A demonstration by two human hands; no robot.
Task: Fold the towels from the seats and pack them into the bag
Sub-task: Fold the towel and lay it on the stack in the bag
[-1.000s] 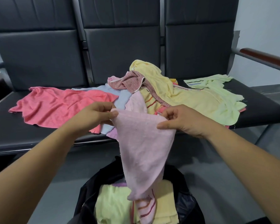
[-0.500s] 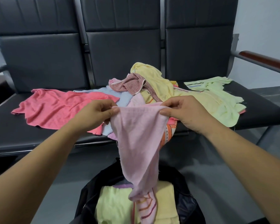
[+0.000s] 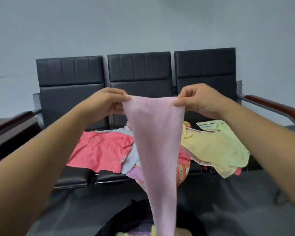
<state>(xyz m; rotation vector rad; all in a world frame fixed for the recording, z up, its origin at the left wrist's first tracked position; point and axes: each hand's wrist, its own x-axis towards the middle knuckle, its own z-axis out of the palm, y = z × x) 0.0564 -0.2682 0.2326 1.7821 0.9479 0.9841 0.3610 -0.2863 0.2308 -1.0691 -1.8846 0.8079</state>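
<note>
A light pink towel hangs in the air in front of the seats, narrowing downward to the bag. My left hand pinches its top left corner and my right hand pinches its top right corner, both raised at backrest height. Below, the black bag stands open on the floor with folded yellow and purple towels inside, partly hidden by the hanging towel. On the seats lie a coral pink towel, a pale blue one and yellow-green towels.
The row of three black seats has wood-topped armrests at the left and right. A grey wall rises behind. Dark grey floor surrounds the bag.
Both hands have lifted the pink towel from seat height up to backrest height and spread apart, stretching its top edge. The view has tilted upward.
</note>
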